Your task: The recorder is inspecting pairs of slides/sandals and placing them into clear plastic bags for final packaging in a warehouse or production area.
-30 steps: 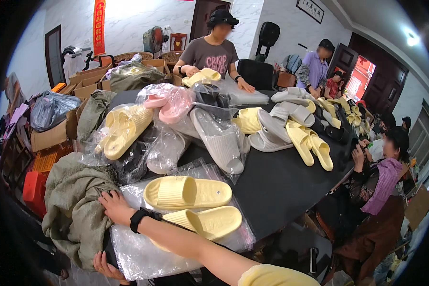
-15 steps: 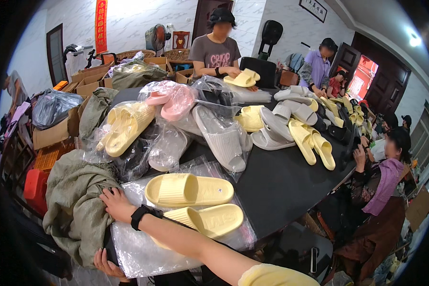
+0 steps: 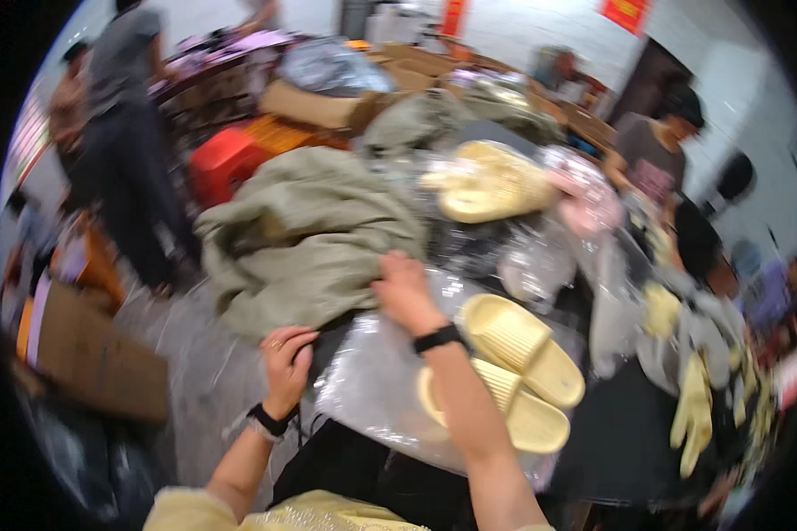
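Note:
A crumpled olive-green fabric sack [image 3: 301, 239] lies over the table's left corner. My right hand [image 3: 407, 292] is at its right edge, fingers bent onto the fabric. Just below the sack's lower edge is my left hand [image 3: 285, 367], a ring on one finger, thumb and fingers bent and apart with nothing visible between them. Beside my right forearm, a pair of pale yellow slide slippers, the upper slipper [image 3: 505, 327] and the lower slipper [image 3: 536, 420], rests on clear plastic bags [image 3: 372, 389]. My forearm partly covers the lower one. Motion blurs the picture.
Bagged yellow slippers [image 3: 491, 190] and bagged pink slippers [image 3: 584, 199] are heaped behind the pair. More grey and yellow slippers [image 3: 695, 416] lie to the right. A red container [image 3: 226, 164] and a cardboard box [image 3: 97, 354] are at left. Several people stand around.
My view has swung left, so the sack now sits nearer the middle. My left hand has come up into fuller view near the sack's lower edge. My right hand stays by the sack.

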`<action>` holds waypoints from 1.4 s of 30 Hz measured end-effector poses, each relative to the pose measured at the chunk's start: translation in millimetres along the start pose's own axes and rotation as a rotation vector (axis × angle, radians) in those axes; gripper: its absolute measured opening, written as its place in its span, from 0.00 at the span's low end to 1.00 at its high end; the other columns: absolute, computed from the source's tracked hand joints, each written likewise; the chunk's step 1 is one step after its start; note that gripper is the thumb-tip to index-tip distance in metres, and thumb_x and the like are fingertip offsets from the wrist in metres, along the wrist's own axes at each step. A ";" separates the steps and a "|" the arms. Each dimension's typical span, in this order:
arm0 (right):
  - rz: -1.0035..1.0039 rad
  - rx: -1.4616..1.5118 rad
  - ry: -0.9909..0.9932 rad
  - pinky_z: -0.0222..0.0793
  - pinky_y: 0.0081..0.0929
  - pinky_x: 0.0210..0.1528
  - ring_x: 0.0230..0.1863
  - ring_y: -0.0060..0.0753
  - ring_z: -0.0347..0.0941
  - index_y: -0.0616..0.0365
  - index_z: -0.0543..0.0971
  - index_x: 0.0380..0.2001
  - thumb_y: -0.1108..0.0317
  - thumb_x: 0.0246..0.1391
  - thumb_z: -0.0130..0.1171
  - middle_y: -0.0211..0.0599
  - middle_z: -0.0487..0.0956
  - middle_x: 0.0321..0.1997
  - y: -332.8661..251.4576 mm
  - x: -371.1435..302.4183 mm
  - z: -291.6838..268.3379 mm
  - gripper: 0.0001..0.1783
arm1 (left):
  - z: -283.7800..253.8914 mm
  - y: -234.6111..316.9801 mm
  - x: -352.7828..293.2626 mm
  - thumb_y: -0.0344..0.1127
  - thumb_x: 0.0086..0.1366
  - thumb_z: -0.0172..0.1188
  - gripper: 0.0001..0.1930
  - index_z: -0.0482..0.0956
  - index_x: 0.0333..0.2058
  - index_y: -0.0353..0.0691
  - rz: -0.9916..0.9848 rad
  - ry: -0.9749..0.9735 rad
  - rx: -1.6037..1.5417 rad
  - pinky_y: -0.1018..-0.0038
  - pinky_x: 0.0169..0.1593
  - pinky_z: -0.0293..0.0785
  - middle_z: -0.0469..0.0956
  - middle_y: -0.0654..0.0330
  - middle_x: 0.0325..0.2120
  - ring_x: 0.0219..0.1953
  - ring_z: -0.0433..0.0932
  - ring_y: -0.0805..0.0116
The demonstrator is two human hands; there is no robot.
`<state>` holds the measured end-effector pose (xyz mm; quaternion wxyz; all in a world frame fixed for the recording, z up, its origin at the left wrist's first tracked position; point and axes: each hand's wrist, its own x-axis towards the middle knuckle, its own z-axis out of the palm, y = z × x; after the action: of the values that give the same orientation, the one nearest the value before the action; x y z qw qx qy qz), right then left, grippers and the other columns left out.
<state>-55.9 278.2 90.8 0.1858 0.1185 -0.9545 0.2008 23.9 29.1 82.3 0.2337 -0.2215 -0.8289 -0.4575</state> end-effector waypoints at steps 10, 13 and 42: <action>-0.016 -0.023 0.000 0.57 0.47 0.60 0.57 0.58 0.58 0.61 0.65 0.54 0.65 0.51 0.58 0.46 0.63 0.59 -5.8 -3.4 -5.4 0.28 | -75.4 -141.9 114.4 0.38 0.59 0.55 0.13 0.81 0.34 0.33 -0.619 -0.088 -0.297 0.73 0.40 0.70 0.79 0.58 0.29 0.35 0.76 0.69; 0.002 -0.007 -0.020 0.57 0.48 0.60 0.57 0.58 0.59 0.61 0.64 0.54 0.65 0.51 0.58 0.45 0.62 0.60 -13.4 -2.1 -2.9 0.28 | -67.6 -222.1 143.9 0.40 0.56 0.56 0.16 0.80 0.36 0.31 -0.851 -0.191 -0.189 0.73 0.41 0.71 0.81 0.56 0.33 0.36 0.76 0.67; 0.049 -0.032 -0.095 0.58 0.48 0.59 0.56 0.59 0.58 0.62 0.63 0.54 0.71 0.49 0.60 0.48 0.62 0.60 -31.8 3.2 -23.5 0.29 | 113.2 -278.8 24.2 0.46 0.59 0.58 0.21 0.75 0.41 0.32 -0.922 -0.566 -0.831 0.58 0.40 0.72 0.80 0.47 0.37 0.41 0.79 0.53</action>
<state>-42.0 259.4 122.8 0.1374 0.1016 -0.9679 0.1841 -178.2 -4.4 -139.4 -0.3155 -0.0282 -0.6234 -0.7149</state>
